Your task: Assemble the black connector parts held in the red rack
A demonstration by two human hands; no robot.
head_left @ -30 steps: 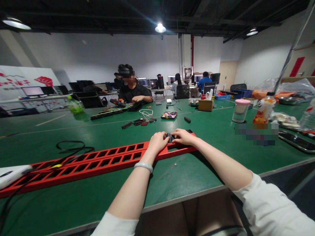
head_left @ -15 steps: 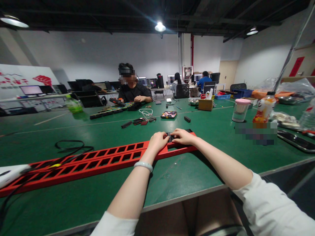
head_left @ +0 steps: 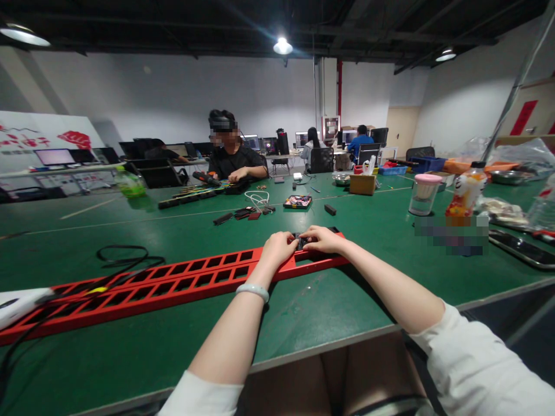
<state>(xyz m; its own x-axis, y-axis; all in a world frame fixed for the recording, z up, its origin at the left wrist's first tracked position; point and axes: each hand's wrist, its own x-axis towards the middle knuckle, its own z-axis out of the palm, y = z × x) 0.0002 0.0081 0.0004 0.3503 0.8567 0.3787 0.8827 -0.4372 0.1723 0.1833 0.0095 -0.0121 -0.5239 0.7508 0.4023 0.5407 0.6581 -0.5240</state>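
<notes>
- The long red frame [head_left: 173,283] lies flat on the green table [head_left: 368,289], running from the left edge of the view up to the two hands; it is a narrow slotted strip with two rows of rectangular openings along its length
- At its right end a small dark part [head_left: 300,240] sits on the frame, between the fingertips of both hands
- The left hand [head_left: 280,247] rests on the frame with fingers curled down onto the dark part; a pale bracelet [head_left: 252,290] circles its wrist
- The right hand [head_left: 323,238] lies just beside it, fingers bent and pressed close on the same part
- The dark part is mostly covered by the fingers, so its shape is hard to make out
- The frame's left end is cut off by the view's edge, and a black cable [head_left: 125,257] crosses over it there
- A white object [head_left: 19,301] at far left is only partly in view
</notes>
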